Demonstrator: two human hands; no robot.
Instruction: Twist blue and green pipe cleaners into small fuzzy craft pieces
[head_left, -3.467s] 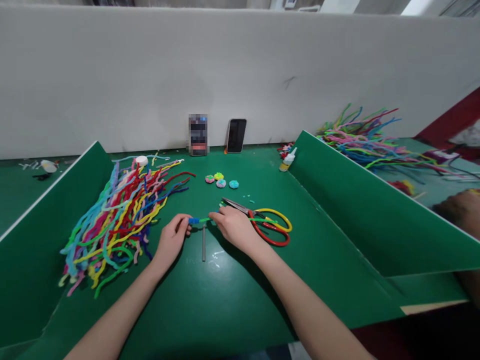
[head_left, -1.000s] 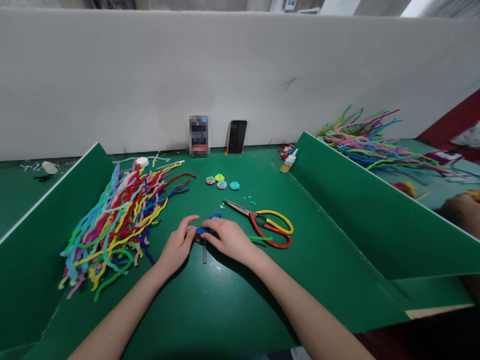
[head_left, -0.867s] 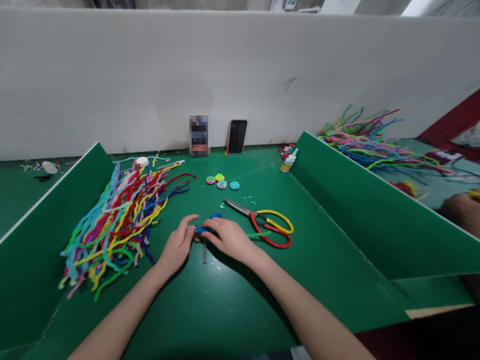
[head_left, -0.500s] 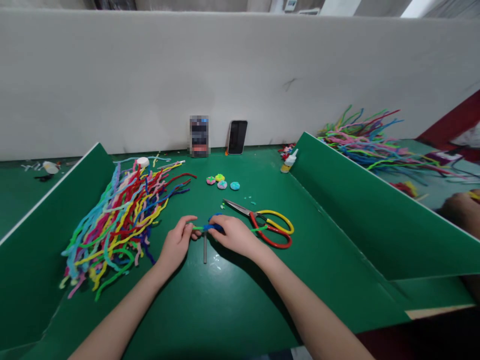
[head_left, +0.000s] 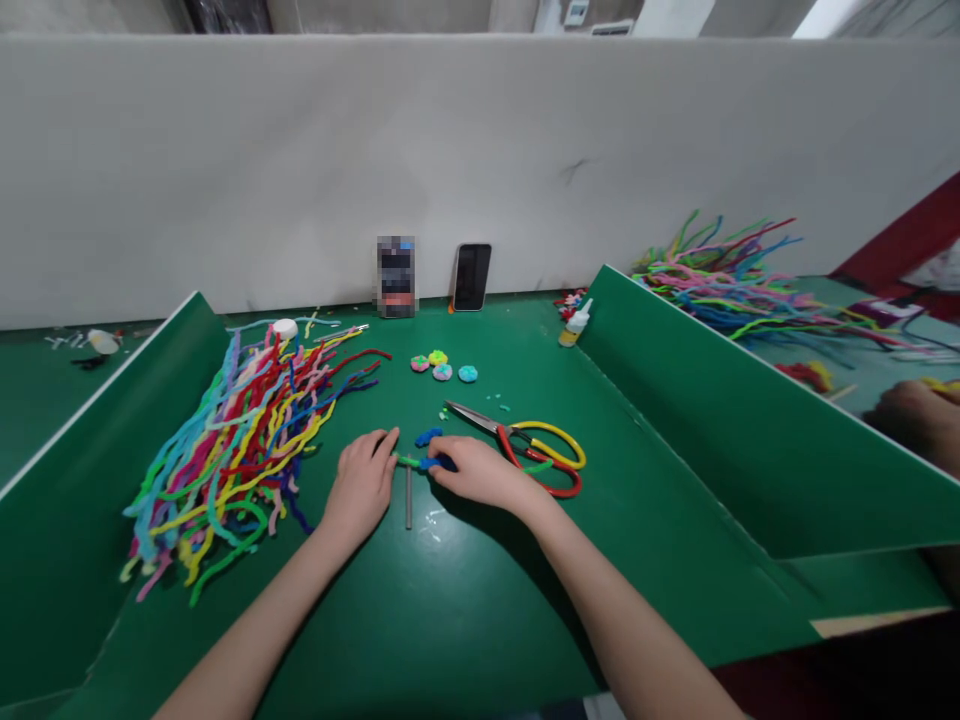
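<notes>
My left hand (head_left: 363,482), back up and fingers together, pinches the left end of a green pipe cleaner (head_left: 406,461) over the table. Wrapped on that stem is a blue pipe cleaner (head_left: 427,464), which the thumb and fingers of my right hand (head_left: 471,469) grip. Just beneath lies a thin grey rod (head_left: 409,502), pointing toward me. A separate blue fuzzy piece (head_left: 429,437) rests behind my right fingertips. Beside my right hand are scissors (head_left: 504,430) with one red and one yellow handle, and a green strand shows near the red handle.
Mixed pipe cleaners (head_left: 247,430) are heaped at left. Several small coloured discs (head_left: 442,372), a glue bottle (head_left: 574,325) and two phones, one a black phone (head_left: 472,277), stand farther back. Green dividers (head_left: 690,420) flank the space. At far right is another person's hand (head_left: 911,410).
My left hand has turned its back upward over the green end. My right fingers have shifted slightly right and down with the blue piece, uncovering the loose blue piece behind.
</notes>
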